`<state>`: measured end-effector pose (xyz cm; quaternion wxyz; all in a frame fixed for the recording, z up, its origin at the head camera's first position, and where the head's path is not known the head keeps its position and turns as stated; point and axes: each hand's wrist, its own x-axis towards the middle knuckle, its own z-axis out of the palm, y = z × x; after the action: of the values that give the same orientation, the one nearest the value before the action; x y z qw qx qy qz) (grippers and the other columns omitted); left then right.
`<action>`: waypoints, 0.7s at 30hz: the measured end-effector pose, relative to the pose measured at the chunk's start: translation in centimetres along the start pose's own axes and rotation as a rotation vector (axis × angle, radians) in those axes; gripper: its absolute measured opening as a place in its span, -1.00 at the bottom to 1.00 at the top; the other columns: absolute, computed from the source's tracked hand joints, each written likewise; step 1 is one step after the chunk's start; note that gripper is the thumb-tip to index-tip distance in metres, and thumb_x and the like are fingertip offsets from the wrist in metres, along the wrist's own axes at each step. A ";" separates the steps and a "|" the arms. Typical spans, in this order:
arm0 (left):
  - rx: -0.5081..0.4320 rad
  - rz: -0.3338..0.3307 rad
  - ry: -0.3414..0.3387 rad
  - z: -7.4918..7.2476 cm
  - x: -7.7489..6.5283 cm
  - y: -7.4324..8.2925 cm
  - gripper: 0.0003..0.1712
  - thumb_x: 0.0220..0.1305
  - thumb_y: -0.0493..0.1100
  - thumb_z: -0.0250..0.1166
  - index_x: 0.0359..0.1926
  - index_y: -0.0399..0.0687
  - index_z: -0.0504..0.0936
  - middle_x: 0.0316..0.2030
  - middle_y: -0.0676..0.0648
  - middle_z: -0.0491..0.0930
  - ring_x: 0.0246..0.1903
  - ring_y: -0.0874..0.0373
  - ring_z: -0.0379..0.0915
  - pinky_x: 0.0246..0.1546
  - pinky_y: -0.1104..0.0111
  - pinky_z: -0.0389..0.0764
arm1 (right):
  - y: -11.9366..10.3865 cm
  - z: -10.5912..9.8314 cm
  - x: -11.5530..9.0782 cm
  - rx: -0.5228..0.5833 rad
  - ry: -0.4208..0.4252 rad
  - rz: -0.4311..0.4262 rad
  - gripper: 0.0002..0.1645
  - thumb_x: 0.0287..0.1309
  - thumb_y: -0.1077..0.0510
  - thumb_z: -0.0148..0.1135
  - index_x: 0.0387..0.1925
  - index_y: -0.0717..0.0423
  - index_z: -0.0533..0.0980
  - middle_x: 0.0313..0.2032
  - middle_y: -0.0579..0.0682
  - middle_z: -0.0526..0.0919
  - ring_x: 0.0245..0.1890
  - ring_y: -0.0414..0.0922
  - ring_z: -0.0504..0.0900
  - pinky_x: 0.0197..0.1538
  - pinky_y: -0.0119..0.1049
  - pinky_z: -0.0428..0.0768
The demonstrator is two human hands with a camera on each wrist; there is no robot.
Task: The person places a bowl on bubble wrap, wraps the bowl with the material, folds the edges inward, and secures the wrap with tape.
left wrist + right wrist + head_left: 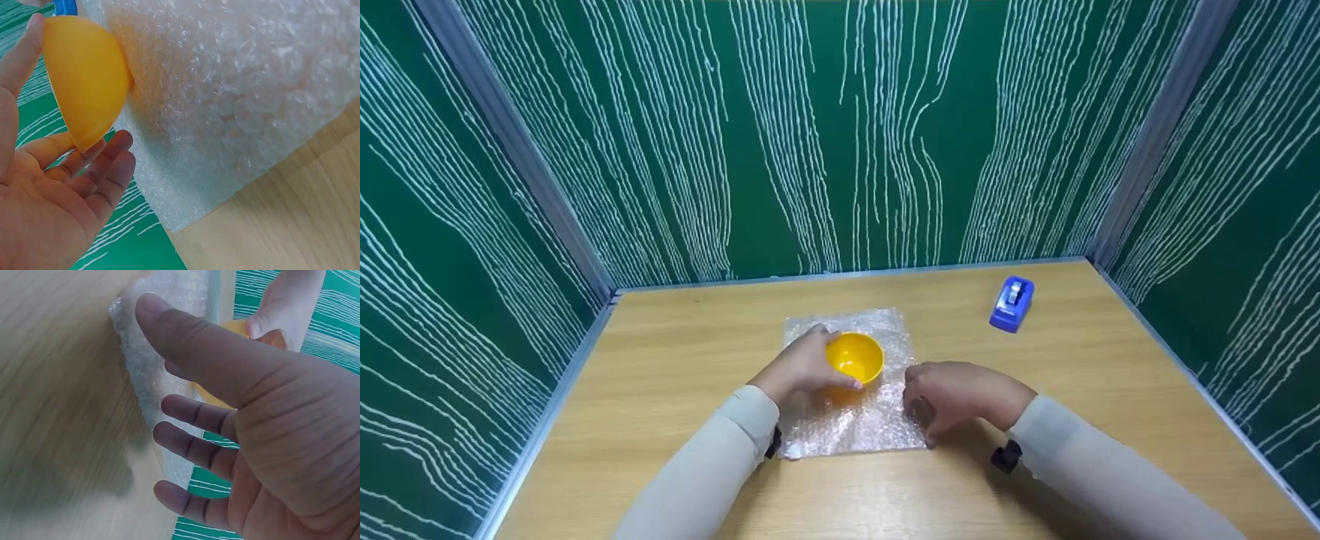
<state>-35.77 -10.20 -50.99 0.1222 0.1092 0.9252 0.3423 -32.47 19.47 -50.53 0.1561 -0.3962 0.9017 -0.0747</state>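
Note:
My left hand (804, 365) grips a yellow bowl (861, 352) by the rim, thumb on the near side and fingers on the far side. The bowl stands upright, its mouth facing up, on a flat sheet of bubble wrap (840, 439). In the left wrist view the bowl's base (104, 67) meets the wrap. At the sheet's right edge is my right hand (956, 397). The right wrist view shows its fingers (194, 447) loosely bent and spread beside the wrap's edge (135, 377), with nothing held between them.
A blue, block-shaped object (1009, 309) with a dark part on top lies at the back right of the wooden table (690, 375). Green panels (690, 150) with wavy white lines enclose the table at the back and both sides.

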 end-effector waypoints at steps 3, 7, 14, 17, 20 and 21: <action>-0.016 -0.003 0.001 0.0 -0.1 0.0 0.27 0.02 0.21 0.85 0.67 -0.05 0.47 0.43 -0.10 0.56 0.27 -0.09 0.59 0.55 -0.05 0.62 | -0.1 0.1 0.2 0.003 -0.014 0.002 -0.36 -0.07 -0.04 0.93 0.11 -0.26 0.85 -0.06 -0.21 0.72 -0.17 -0.22 0.61 0.15 -0.18 0.80; -0.034 -0.012 -0.002 -0.1 -0.2 0.1 0.23 0.02 0.19 0.85 0.64 -0.06 0.49 0.38 -0.08 0.58 0.24 -0.07 0.60 0.54 -0.04 0.63 | -0.2 0.3 0.5 -0.007 -0.030 0.032 -0.30 -0.12 -0.06 0.95 0.12 -0.28 0.83 -0.07 -0.22 0.69 -0.17 -0.20 0.60 0.13 -0.20 0.78; -0.024 0.024 0.000 0.0 -0.2 0.1 0.21 0.02 0.20 0.85 0.60 -0.10 0.51 0.29 -0.07 0.59 0.22 -0.05 0.61 0.51 -0.01 0.64 | -0.3 0.8 0.9 -0.081 -0.055 0.051 -0.21 -0.18 -0.07 0.97 0.16 -0.27 0.77 -0.08 -0.21 0.62 -0.15 -0.16 0.56 0.13 -0.19 0.77; -0.030 0.034 0.001 -0.1 -0.3 0.0 0.22 0.02 0.20 0.84 0.61 -0.11 0.50 0.31 -0.08 0.59 0.23 -0.06 0.60 0.53 -0.02 0.62 | -0.5 0.7 0.9 -0.097 -0.074 0.059 -0.18 -0.17 -0.05 0.97 0.19 -0.30 0.76 -0.06 -0.20 0.62 -0.13 -0.16 0.55 0.16 -0.19 0.77; -0.052 0.019 0.001 -0.1 -0.4 -0.2 0.22 0.01 0.19 0.85 0.61 -0.09 0.49 0.30 -0.07 0.59 0.22 -0.07 0.59 0.53 -0.03 0.62 | -0.7 0.5 0.9 -0.098 -0.085 0.060 -0.17 -0.14 -0.01 0.96 0.22 -0.32 0.75 -0.02 -0.18 0.64 -0.10 -0.15 0.57 0.21 -0.18 0.80; -0.060 0.015 0.001 -0.1 -0.4 -0.3 0.22 0.01 0.19 0.85 0.61 -0.08 0.49 0.29 -0.07 0.59 0.22 -0.07 0.59 0.53 -0.03 0.62 | -0.8 0.4 0.9 -0.098 -0.087 0.059 -0.18 -0.13 0.01 0.96 0.23 -0.33 0.75 0.00 -0.16 0.65 -0.09 -0.15 0.57 0.24 -0.17 0.80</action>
<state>-35.46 -10.58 -51.00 0.1221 0.1123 0.9138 0.3708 -32.34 18.27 -50.88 0.1774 -0.3797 0.9079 -0.0084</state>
